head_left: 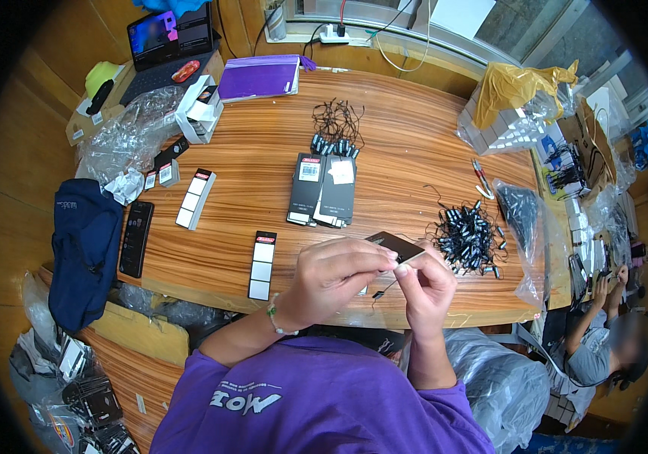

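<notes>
Close to the table's near edge, my left hand [339,274] and my right hand [427,289] meet at a dark hang tag [397,245]. Both hands are closed in a pinch on it, fingertips nearly touching. A thin black cord with a small dark end piece [377,296] dangles below them; which fingers grip the cord is hidden. Ahead stand two stacks of dark hang tags [322,189], with strung cords [337,125] spread out beyond. To the right of my right hand lies a tangled heap of black cords with shiny ends [469,238].
White label strips [262,266] [194,200] lie left, near a black phone [136,238] and a navy bag [85,253]. Pliers [482,178] and a plastic bag [520,219] are right. A purple folder [259,78] and laptop [169,41] sit behind. Another person [604,340] works at far right.
</notes>
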The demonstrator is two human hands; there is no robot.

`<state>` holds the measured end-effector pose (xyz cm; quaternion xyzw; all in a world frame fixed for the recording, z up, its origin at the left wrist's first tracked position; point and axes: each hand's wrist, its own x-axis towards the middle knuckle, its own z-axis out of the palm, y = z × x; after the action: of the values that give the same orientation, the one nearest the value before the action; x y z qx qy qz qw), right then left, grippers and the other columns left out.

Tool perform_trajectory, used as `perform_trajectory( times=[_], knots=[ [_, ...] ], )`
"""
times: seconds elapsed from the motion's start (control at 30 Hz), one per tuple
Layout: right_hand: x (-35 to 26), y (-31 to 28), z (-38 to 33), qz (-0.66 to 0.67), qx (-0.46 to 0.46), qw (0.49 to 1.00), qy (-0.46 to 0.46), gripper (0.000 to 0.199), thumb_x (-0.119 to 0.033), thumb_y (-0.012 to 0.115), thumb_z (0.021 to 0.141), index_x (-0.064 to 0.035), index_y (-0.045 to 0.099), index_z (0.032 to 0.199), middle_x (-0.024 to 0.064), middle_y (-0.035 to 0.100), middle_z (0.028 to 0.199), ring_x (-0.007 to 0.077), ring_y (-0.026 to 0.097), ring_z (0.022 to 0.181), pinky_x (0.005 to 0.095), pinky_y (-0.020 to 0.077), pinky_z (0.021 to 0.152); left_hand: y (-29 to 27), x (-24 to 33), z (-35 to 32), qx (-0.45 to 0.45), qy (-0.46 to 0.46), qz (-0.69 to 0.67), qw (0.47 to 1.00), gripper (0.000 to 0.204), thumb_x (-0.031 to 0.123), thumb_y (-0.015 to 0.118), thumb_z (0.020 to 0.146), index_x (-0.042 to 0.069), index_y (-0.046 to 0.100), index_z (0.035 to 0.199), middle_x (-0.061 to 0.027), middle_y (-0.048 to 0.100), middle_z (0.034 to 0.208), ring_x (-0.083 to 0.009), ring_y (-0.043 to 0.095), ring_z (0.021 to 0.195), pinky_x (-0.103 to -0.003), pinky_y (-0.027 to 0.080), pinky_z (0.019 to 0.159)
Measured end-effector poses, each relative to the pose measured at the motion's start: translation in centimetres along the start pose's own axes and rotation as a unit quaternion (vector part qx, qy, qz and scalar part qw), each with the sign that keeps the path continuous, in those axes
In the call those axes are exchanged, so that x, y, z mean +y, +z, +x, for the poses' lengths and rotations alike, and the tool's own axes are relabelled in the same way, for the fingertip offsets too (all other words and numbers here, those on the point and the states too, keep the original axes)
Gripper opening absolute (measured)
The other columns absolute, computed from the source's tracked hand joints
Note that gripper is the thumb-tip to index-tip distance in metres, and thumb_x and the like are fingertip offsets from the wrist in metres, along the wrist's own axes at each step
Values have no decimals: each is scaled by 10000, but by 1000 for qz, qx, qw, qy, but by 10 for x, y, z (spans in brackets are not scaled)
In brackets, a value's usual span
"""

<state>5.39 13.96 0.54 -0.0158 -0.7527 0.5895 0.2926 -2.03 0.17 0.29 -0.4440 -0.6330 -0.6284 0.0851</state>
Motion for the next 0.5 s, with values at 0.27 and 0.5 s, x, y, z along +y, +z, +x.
perform_trajectory(
  times=[0.27, 0.5],
  knots=[
    [13, -10, 13, -26, -31, 998, -44, 171, -76, 686, 688, 3, 580, 796, 85, 583, 779, 203, 530, 759, 296, 409, 725, 4, 5, 0, -11, -195, -135, 971, 200, -60, 645, 723, 5, 655, 911, -88, 641, 838, -140, 624, 761, -237, 501, 639],
    [7, -4, 9, 48, -12, 993, 104, 208, -11, 620, 770, 26, 593, 972, 84, 596, 820, 145, 550, 807, 253, 434, 722, 10, 0, -3, 18, -213, -173, 961, 194, -63, 633, 738, 4, 657, 919, -88, 638, 822, -121, 611, 735, -227, 497, 623]
  ],
)
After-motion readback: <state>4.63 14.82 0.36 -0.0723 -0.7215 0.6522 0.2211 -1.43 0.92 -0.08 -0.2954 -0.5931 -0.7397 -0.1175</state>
